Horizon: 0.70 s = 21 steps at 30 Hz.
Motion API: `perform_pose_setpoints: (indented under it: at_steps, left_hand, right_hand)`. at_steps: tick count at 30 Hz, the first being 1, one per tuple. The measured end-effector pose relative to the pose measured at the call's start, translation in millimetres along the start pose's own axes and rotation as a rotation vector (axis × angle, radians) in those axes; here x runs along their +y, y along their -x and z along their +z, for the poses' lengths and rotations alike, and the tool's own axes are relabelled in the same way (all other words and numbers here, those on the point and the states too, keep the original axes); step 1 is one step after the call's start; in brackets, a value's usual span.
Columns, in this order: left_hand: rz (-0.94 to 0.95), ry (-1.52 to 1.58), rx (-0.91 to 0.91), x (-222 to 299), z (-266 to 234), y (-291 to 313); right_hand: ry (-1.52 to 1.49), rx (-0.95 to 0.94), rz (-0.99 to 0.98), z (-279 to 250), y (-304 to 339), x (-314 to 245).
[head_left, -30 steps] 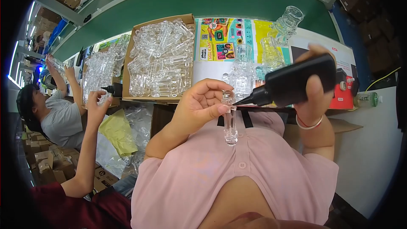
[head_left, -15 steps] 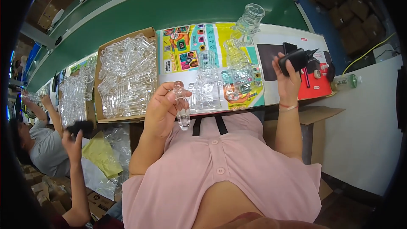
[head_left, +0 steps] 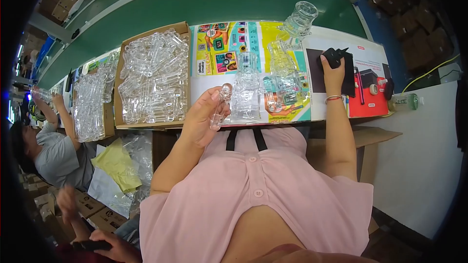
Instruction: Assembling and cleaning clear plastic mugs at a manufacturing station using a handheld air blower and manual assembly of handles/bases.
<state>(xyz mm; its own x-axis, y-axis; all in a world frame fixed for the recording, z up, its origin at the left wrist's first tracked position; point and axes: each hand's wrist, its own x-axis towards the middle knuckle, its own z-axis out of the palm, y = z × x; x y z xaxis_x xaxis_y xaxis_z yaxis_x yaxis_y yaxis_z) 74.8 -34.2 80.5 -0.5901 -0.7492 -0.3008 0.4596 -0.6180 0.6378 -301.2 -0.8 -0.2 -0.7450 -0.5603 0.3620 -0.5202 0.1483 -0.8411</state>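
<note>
My left hand [head_left: 199, 119] is closed around a slim clear glass tube piece [head_left: 225, 93] with a rounded upper end, held upright just in front of the table's near edge. Several clear glass pieces [head_left: 246, 95] stand or lie on the printed sheets [head_left: 209, 87] beside it. Over at the right, my right hand [head_left: 333, 77] has its fingers wrapped on a black object [head_left: 335, 57] with pointed tips, down at a dark patch of the table covering. What kind of object it is cannot be made out.
A cardboard tray [head_left: 117, 102] full of clear glass pieces sits left of my left hand. A tall clear glass piece [head_left: 303, 17] stands at the back. A greenish bottle [head_left: 407, 101] lies at the right edge. Other people's hands [head_left: 117, 248] work at the left.
My right hand has moved away from me and lowered the black object to the table. My left hand has shifted right and slightly up with the glass piece.
</note>
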Motion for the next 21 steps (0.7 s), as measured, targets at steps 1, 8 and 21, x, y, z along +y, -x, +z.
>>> perform_pose_setpoints:
  at_steps: [1, 8, 21]
  left_hand:
    - [0.001, -0.002, 0.008, -0.6, -0.6, -0.3]
    - [-0.056, -0.005, 0.025, -0.9, 4.4, -5.8]
    - [-0.044, -0.111, -0.216, -24.6, 21.3, -12.9]
  right_hand:
    - [0.017, -0.005, 0.008, -1.3, 2.2, -6.6]
    - [-0.288, 0.031, -0.109, -9.8, 12.3, -5.8]
    - [-0.719, -0.823, -0.341, 8.4, 126.5, -142.5]
